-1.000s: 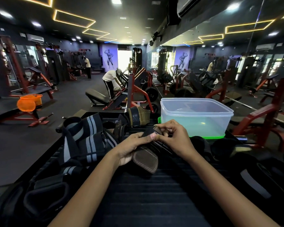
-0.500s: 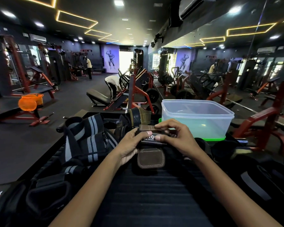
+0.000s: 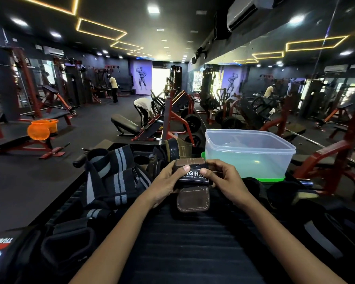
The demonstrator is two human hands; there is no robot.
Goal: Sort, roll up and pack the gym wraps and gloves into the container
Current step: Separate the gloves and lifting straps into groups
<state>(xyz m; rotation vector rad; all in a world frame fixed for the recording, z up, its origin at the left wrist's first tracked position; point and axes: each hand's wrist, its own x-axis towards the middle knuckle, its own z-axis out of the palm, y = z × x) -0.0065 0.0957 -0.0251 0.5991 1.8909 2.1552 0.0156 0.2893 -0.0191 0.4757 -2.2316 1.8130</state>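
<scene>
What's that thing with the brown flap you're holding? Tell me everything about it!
It is a gym grip glove: a black wrist strap with white letters, partly covered by thumbs, and a brown flap, leather or suede by its look, with pale stitching, hanging down below. Another brown stitched edge shows above the strap. The left hand and right hand pinch the strap from both sides, thumbs on top. It is held in front of the clear plastic container, not in it.

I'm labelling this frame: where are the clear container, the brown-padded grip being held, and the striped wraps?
clear container (image 3: 248, 158), head view, its front wall.
brown-padded grip (image 3: 193, 199), head view, the hanging leather pad.
striped wraps (image 3: 119, 181), head view, a grey stripe.
</scene>
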